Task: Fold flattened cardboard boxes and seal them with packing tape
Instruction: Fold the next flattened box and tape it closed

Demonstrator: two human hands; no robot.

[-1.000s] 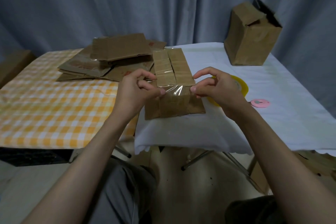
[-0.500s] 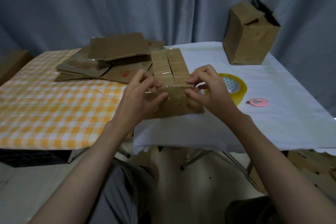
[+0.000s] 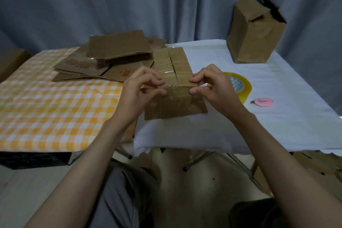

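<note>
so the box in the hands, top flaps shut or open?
Shut. The box has both top flaps folded flat, meeting at a centre seam, with clear tape across it.

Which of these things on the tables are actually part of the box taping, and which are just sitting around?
In the job:
- box being taped, gripped by left hand and right hand
- tape roll
- pink cutter
- flat cardboard stack
- folded box at the back

Lying about:
- checked tablecloth
- white cloth
- grey curtain
</note>
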